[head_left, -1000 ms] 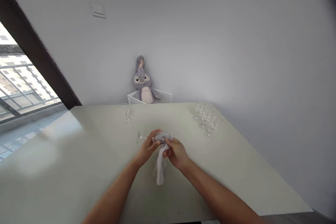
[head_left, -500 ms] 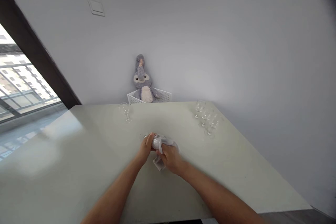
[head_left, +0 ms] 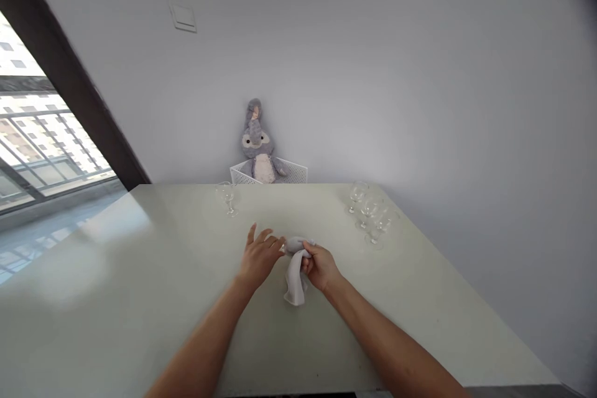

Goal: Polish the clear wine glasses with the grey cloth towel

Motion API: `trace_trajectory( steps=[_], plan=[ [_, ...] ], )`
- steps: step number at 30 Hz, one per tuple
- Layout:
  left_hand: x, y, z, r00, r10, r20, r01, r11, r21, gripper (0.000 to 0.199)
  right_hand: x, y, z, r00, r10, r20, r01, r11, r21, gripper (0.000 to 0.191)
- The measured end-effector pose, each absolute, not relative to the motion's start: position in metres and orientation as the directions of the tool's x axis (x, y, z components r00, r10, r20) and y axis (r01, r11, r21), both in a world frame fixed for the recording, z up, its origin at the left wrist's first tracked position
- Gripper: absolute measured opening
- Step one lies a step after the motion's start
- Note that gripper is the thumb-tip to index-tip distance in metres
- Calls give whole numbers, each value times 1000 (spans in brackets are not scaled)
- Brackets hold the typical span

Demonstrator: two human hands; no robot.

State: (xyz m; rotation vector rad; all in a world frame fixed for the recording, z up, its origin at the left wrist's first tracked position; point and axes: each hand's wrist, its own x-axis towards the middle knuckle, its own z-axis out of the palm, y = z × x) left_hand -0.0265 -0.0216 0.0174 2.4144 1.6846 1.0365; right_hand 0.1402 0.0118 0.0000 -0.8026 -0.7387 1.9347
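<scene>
My right hand [head_left: 321,266] is closed on a white cloth [head_left: 295,286] wrapped around the bowl of a stemmed glass [head_left: 295,244]. The glass lies sideways in the cloth, its bowl toward my right hand. At its stem end, the thumb and forefinger of my left hand [head_left: 261,256] pinch together while the other fingers stretch out. Those fingers hide the foot of the glass. One end of the cloth hangs down below my right hand.
One clear stemmed glass [head_left: 227,196] stands at the back left of the pale table [head_left: 153,298]. Several more glasses [head_left: 368,206] stand close together at the back right. Behind the table's far edge, a grey plush toy [head_left: 259,146] sits in a white perforated basket [head_left: 296,172].
My left hand has loosened from its full wrap and its outer fingers have spread. My right hand has turned and shifted slightly right, and the cloth's loose end hangs lower in view.
</scene>
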Motion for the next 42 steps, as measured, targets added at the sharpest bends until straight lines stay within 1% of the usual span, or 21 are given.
trace_trajectory(
  steps=[2, 5, 7, 9, 11, 13, 15, 18, 21, 23, 25, 27, 29, 31, 33, 35, 37, 39, 40, 41, 42],
  plan=[
    [-32, -20, 15, 190, 865, 465, 825, -397, 401, 26, 141, 7, 7, -425, 892, -154, -389, -334, -858, 26],
    [-40, -20, 16, 161, 896, 414, 793, -367, 487, 31, 153, 2, 25, -547, 836, 48, -115, -18, -993, 24],
    [-41, -21, 20, 165, 924, 346, 736, -349, 580, 33, 166, 4, 37, -662, 735, 148, 48, 238, -970, 15],
    [-40, -23, 24, 213, 952, 221, 650, -307, 695, 30, 179, 9, 45, -741, 644, 188, 169, 451, -877, 7],
    [-37, -24, 27, 270, 960, 80, 547, -221, 807, 28, 188, 16, 48, -764, 615, 195, 275, 584, -763, 4],
    [-34, -25, 29, 303, 953, -18, 450, -127, 884, 28, 193, 23, 47, -743, 634, 214, 361, 649, -670, 8],
    [-34, -24, 29, 296, 953, -61, 385, -60, 921, 28, 192, 28, 42, -710, 649, 271, 399, 689, -605, 15],
    [-35, -22, 27, 229, 968, -103, 351, 16, 936, 30, 188, 33, 33, -633, 665, 396, 397, 718, -571, 25],
    [-39, -18, 23, 104, 990, -100, 294, 66, 953, 36, 185, 31, 27, -394, 754, 526, 463, 657, -595, 33],
    [-41, -16, 20, -16, 997, -73, 254, 74, 964, 39, 182, 24, 26, -296, 739, 605, 494, 661, -565, 41],
    [-43, -13, 15, -99, 995, -28, 318, 58, 946, 40, 176, 13, 27, -417, 645, 640, 455, 758, -468, 51],
    [-43, -12, 9, -93, 994, 64, 507, -8, 862, 35, 166, 3, 27, -616, 511, 599, 357, 859, -366, 57],
    [-39, -13, 3, -34, 987, 156, 669, -93, 737, 26, 156, -5, 26, -716, 434, 546, 304, 899, -315, 49],
    [-33, -16, -1, 18, 977, 212, 733, -157, 662, 20, 150, -7, 24, -720, 435, 541, 314, 899, -304, 38],
    [-27, -20, -1, 58, 967, 248, 748, -206, 630, 16, 150, -3, 23, -672, 500, 546, 357, 865, -353, 33],
    [-22, -23, 0, 138, 944, 300, 769, -293, 568, 14, 154, 5, 22, -577, 612, 541, 389, 789, -476, 29],
    [-18, -25, 1, 215, 912, 350, 786, -374, 493, 18, 161, 15, 21, -450, 742, 497, 346, 657, -670, 27],
    [-13, -26, -1, 234, 897, 375, 793, -399, 461, 27, 165, 24, 18, -327, 869, 371, 173, 441, -881, 28],
    [-11, -26, -2, 205, 905, 373, 789, -379, 484, 31, 166, 28, 16, -289, 916, 279, 43, 304, -952, 29],
    [-8, -26, -4, 159, 917, 367, 778, -345, 525, 35, 166, 30, 14, -264, 947, 184, -99, 163, -982, 28],
    [-5, -26, -6, 106, 928, 357, 761, -307, 571, 38, 164, 30, 11, -243, 965, 101, -242, 41, -969, 27]
  ],
)
